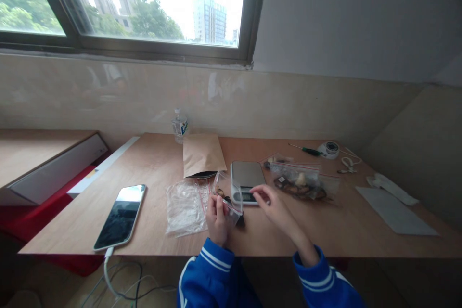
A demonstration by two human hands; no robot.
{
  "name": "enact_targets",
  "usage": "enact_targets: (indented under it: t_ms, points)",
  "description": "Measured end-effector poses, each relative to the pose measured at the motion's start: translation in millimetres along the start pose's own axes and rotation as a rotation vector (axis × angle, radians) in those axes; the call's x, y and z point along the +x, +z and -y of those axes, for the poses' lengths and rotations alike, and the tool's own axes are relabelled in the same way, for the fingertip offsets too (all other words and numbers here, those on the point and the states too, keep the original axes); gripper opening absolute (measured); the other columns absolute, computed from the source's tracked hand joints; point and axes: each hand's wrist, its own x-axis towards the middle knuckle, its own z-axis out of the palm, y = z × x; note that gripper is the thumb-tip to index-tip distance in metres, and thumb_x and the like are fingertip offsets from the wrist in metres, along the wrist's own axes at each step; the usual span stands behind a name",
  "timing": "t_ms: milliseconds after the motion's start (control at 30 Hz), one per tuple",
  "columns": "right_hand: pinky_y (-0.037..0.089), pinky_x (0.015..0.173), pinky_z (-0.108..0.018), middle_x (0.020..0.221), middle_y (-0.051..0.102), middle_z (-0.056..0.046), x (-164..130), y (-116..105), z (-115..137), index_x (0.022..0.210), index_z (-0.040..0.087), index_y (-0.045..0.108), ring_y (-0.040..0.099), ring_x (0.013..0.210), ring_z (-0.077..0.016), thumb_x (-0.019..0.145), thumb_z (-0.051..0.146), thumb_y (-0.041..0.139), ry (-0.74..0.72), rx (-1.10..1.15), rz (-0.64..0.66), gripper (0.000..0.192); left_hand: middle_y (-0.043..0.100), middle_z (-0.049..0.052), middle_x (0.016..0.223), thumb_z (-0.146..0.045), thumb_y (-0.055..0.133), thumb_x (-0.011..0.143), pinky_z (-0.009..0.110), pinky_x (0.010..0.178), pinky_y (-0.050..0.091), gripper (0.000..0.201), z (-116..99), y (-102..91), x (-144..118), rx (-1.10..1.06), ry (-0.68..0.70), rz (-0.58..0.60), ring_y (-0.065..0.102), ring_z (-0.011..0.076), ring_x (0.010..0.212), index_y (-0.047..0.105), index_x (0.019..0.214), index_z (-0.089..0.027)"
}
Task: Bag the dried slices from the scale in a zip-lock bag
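Clear plastic zip bag (227, 197) with dark contents is pinched upright in the left hand (217, 219), at the table's (325, 231) near edge, just left of the digital scale (246, 182). Keep the bag mouth level so nothing spills. Right hand (274, 204) reaches forward, fingers loosely spread, fingertips at the scale's display, holding nothing.
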Motion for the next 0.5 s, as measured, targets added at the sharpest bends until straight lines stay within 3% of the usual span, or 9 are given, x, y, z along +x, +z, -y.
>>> enact_targets:
  t_ms: [67,133,267,400,500]
  points:
    - [0.047,0.085,-0.035,0.099,0.061,-0.005,-21.3,17.2,-5.0,0.099,0.024,0.064,0.057,0.094,-0.0207,0.083,0.025,0.052,-0.046,-0.046,0.106,0.02,0.039,-0.007,0.051,-0.046,0.049,0.086,0.019,0.05,0.032,0.035,0.0,0.2,-0.9,-0.022,0.002,-0.016,0.037,0.006,0.047,0.041,0.066,-0.018]
    - [0.044,0.093,-0.038,0.109,0.059,-0.006,-37.9,37.9,-9.4,0.108,0.025,0.062,0.054,0.104,-0.0232,0.077,0.018,0.056,-0.079,-0.086,0.158,0.032,0.039,-0.007,0.05,-0.047,0.049,0.086,0.019,0.049,0.032,0.036,-1.0,0.6,-2.1,-0.04,0.005,-0.038,0.036,0.0061,0.046,0.04,0.065,-0.019]
    - [0.046,0.092,-0.04,0.108,0.061,-0.006,-50.4,59.2,-19.4,0.108,0.024,0.062,0.056,0.103,-0.0236,0.075,0.009,0.049,-0.091,-0.062,0.137,0.039,0.037,-0.007,0.048,-0.049,0.049,0.085,0.02,0.047,0.031,0.038,-3.0,1.2,-3.7,-0.051,-0.003,-0.036,0.034,0.0063,0.044,0.039,0.065,-0.019]
    - [0.051,0.075,-0.035,0.091,0.067,-0.006,-33.5,33.9,-14.0,0.097,0.022,0.065,0.061,0.079,-0.0205,0.083,0.025,0.051,0.04,0.064,-0.035,0.02,0.036,-0.007,0.047,-0.051,0.049,0.084,0.019,0.045,0.029,0.039,-1.8,1.6,-3.2,-0.051,0.0,-0.031,0.031,0.0058,0.043,0.038,0.065,-0.019]
    - [0.051,0.065,-0.03,0.088,0.066,-0.006,-7.7,8.1,9.1,0.107,0.019,0.061,0.059,0.068,-0.0169,0.084,0.042,0.053,0.134,0.22,-0.292,0.034,0.036,-0.008,0.047,-0.052,0.049,0.084,0.019,0.044,0.027,0.04,-0.4,2.2,-3.2,-0.06,-0.016,-0.031,0.031,0.0055,0.042,0.039,0.065,-0.019]
